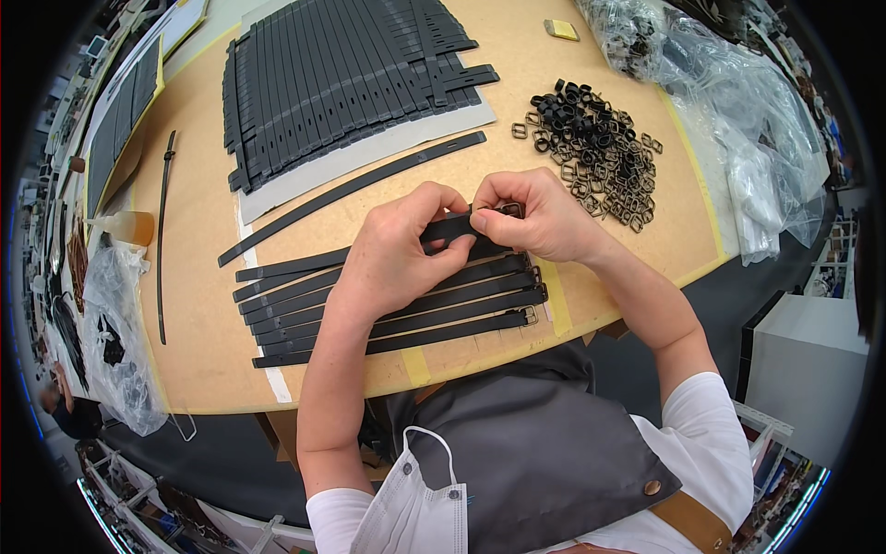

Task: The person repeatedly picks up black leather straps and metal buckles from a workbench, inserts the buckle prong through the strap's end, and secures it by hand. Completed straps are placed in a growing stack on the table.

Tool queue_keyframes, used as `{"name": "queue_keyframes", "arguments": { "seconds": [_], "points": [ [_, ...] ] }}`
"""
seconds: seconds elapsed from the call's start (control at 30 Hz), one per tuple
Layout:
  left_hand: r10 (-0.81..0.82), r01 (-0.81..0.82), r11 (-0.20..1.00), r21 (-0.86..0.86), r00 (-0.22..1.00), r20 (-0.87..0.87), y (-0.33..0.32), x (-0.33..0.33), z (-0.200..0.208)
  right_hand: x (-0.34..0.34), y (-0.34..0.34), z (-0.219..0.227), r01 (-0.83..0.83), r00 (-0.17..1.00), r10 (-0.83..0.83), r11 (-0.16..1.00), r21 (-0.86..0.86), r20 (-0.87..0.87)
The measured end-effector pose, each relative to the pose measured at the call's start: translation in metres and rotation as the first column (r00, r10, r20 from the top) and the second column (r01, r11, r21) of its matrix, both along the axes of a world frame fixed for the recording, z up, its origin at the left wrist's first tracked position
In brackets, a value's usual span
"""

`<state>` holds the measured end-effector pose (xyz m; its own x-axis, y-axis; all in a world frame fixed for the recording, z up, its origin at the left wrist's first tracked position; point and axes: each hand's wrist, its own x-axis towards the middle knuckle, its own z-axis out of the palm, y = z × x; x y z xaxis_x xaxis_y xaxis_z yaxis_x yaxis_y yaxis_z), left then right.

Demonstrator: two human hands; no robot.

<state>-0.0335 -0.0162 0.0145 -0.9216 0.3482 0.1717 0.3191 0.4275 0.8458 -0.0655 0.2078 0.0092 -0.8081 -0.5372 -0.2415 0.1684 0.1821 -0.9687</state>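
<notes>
My left hand (pixel 392 245) pinches a black strap (pixel 447 229) between thumb and fingers near its right end. Closed at that same end, my right hand (pixel 544 217) grips the strap where a metal buckle (pixel 513 210) shows beside the fingers. Below my hands lie several black straps (pixel 443 325) side by side, with buckles (pixel 530 316) at their right ends. A single loose strap (pixel 369 189) stretches diagonally just beyond my left hand. Past my right hand is a heap of brass-coloured buckles (pixel 614 189) with small black loops (pixel 572 111) mixed in at its far side.
A large stack of black straps (pixel 323 74) rests on a pale sheet at the back. At left are a thin dark rod-like piece (pixel 164 240), a bottle of amber liquid (pixel 129 227) and a plastic bag (pixel 115 314). More clear plastic bags (pixel 738 120) cover the right side.
</notes>
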Motion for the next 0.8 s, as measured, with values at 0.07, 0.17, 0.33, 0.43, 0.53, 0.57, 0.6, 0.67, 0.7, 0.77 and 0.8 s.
{"name": "queue_keyframes", "arguments": {
  "seconds": [0.07,0.17,0.33,0.43,0.53,0.57,0.6,0.67,0.7,0.77,0.8],
  "points": [
    [-0.006,0.005,1.0,0.009,1.0,0.002,0.001,0.001,0.002,0.0,0.0,-0.002,-0.005,1.0,0.005,1.0,-0.015,-0.016],
    [-0.019,0.02,0.999,0.031,1.0,-0.021,0.002,0.001,-0.001,0.001,-0.002,-0.001,-0.014,1.0,0.014,0.999,-0.047,-0.017],
    [-0.008,0.012,0.999,0.045,0.996,-0.084,0.004,0.002,-0.001,0.001,-0.002,-0.01,-0.029,0.999,0.025,0.991,-0.133,-0.029],
    [-0.003,0.009,0.998,0.055,0.994,-0.112,0.004,0.003,-0.003,0.001,-0.001,-0.005,-0.04,0.999,0.043,0.99,-0.135,0.019],
    [-0.005,0.013,0.998,0.055,0.989,-0.146,0.005,0.003,-0.004,0.001,-0.001,-0.009,-0.035,0.999,0.041,0.985,-0.17,0.03],
    [-0.001,0.008,0.999,0.046,0.989,-0.145,0.005,0.003,-0.003,0.0,0.0,-0.009,-0.054,0.998,0.059,0.985,-0.163,0.026],
    [0.002,0.004,0.999,0.038,0.99,-0.144,0.005,0.004,-0.003,0.0,0.001,-0.009,-0.073,0.997,0.077,0.985,-0.155,0.022],
    [-0.009,0.013,1.0,0.017,0.986,-0.166,0.005,0.004,-0.002,-0.001,0.001,-0.004,-0.121,0.992,0.125,0.987,-0.109,0.024],
    [-0.024,0.026,1.0,0.005,0.982,-0.188,0.003,0.004,-0.002,-0.002,0.001,0.003,-0.152,0.988,0.154,0.986,-0.07,0.031],
    [-0.044,0.044,0.999,-0.006,0.973,-0.228,0.002,0.003,-0.004,-0.003,0.001,0.006,-0.186,0.982,0.187,0.982,-0.036,0.019],
    [-0.049,0.049,0.999,-0.005,0.968,-0.246,0.001,0.003,-0.007,-0.003,0.001,0.004,-0.191,0.982,0.191,0.981,-0.04,0.0]
  ]
}}
